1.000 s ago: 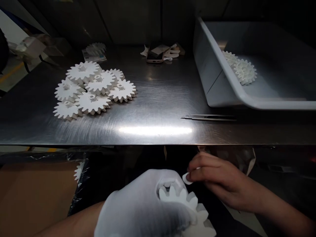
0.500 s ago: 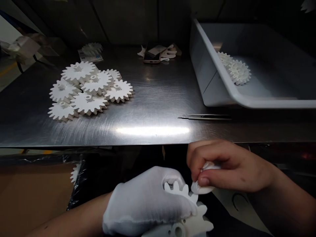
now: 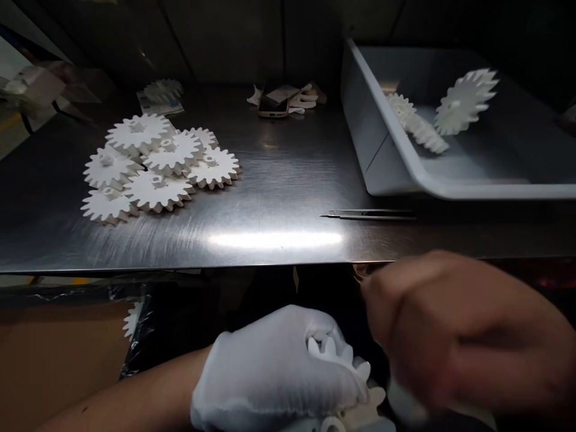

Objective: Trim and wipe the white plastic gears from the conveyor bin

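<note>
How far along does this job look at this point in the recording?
Done, it seems: three white gears show over the white tray. In hand: the gloved left hand grips another gear, with the blurred bare right hand beside it. Left: about seven gears piled on the steel table.

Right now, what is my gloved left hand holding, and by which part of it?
A round white toothed gear, held at its toothed rim in the grip of the white cotton-gloved left hand.
</note>
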{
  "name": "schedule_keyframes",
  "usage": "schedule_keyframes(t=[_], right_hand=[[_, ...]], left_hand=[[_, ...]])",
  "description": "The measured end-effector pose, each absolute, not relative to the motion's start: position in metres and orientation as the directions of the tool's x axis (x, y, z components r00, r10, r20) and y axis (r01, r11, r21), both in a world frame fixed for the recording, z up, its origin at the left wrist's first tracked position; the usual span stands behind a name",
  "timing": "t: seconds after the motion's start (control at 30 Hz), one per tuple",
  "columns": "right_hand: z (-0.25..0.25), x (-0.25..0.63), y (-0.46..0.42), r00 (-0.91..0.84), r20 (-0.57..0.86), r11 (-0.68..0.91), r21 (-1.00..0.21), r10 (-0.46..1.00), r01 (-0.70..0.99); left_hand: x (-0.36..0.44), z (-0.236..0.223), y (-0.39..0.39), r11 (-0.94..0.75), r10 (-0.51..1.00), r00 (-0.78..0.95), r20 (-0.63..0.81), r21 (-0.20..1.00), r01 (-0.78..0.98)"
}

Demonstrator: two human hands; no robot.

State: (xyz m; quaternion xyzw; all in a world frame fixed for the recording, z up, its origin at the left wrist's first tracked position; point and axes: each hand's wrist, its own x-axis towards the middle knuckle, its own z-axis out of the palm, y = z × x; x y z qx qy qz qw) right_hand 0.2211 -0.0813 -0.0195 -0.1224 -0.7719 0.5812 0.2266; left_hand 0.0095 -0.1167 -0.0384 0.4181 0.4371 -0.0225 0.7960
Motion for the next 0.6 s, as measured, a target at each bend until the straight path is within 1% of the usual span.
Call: schedule_keyframes(t=[0.07, 0.1, 0.17, 0.27, 0.37, 0.47, 0.53, 0.6], right_hand=[[-0.028, 0.226, -0.082, -0.761, 0.197, 0.299, -0.954, 0.619, -0.003], [-0.034, 0.227, -0.083, -0.73, 0.174, 0.295, -0.955, 0.661, 0.04], [-0.043, 0.226, -0.084, -0.74, 0.131, 0.273, -0.959, 0.66, 0.074], [-0.053, 0.218, -0.088, -0.769, 0.138, 0.228, -0.974, 0.624, 0.01], [-0.059, 0.214, -0.095, -0.765, 0.15, 0.189, -0.981, 0.626, -0.038], [-0.066, 0.217, -0.1, -0.777, 0.095, 0.16, -0.987, 0.622, 0.008], [-0.068, 0.222, -0.102, -0.76, 0.079, 0.151, -0.988, 0.645, 0.026], [-0.069, 0.226, -0.102, -0.695, 0.11, 0.147, -0.989, 0.71, -0.007]], left_hand=[[0.007, -0.035, -0.115, 0.694, 0.245, 0.619, -0.746, 0.581, 0.426], [0.005, -0.034, -0.115, 0.709, 0.215, 0.62, -0.754, 0.557, 0.432], [0.003, -0.037, -0.116, 0.726, 0.202, 0.609, -0.767, 0.535, 0.433], [0.0, -0.042, -0.118, 0.693, 0.254, 0.597, -0.761, 0.574, 0.436], [0.0, -0.042, -0.118, 0.67, 0.264, 0.596, -0.758, 0.589, 0.452], [0.001, -0.036, -0.115, 0.637, 0.277, 0.594, -0.755, 0.607, 0.475], [0.002, -0.033, -0.113, 0.625, 0.293, 0.601, -0.743, 0.625, 0.467], [0.001, -0.032, -0.112, 0.642, 0.269, 0.617, -0.74, 0.615, 0.458]])
